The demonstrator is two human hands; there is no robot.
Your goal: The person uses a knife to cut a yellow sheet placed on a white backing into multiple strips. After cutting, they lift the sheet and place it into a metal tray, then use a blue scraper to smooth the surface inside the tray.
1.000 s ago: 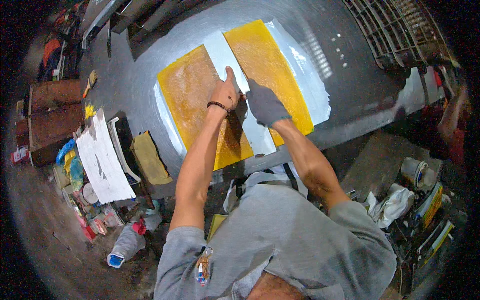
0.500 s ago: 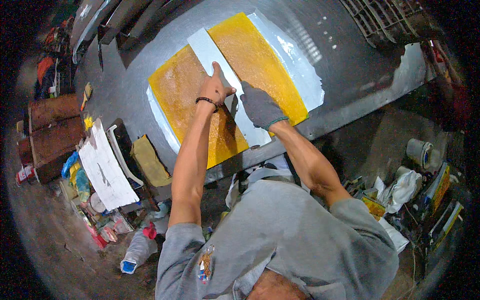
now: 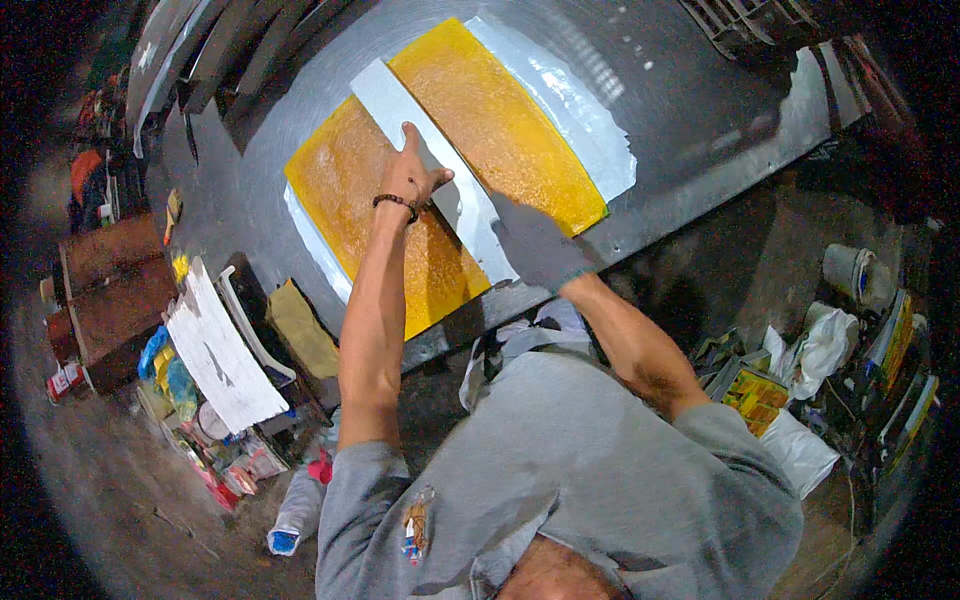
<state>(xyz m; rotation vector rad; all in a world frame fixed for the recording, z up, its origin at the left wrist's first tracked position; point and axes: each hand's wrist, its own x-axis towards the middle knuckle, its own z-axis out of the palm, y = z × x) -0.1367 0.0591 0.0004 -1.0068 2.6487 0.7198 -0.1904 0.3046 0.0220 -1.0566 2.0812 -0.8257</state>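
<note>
Bare left hand (image 3: 412, 172) lies flat, fingers together, on the pale glossy strip (image 3: 432, 165) between two yellow sheets (image 3: 495, 120); grey-gloved right hand (image 3: 537, 245), at five o'clock, fingers unclear

Left hand (image 3: 412, 172) flat on yellow sheet (image 3: 380, 220); gloved right hand (image 3: 535, 245) beside.

Left hand (image 3: 412, 172) flat, gloved right hand (image 3: 535, 245) alongside.
</note>
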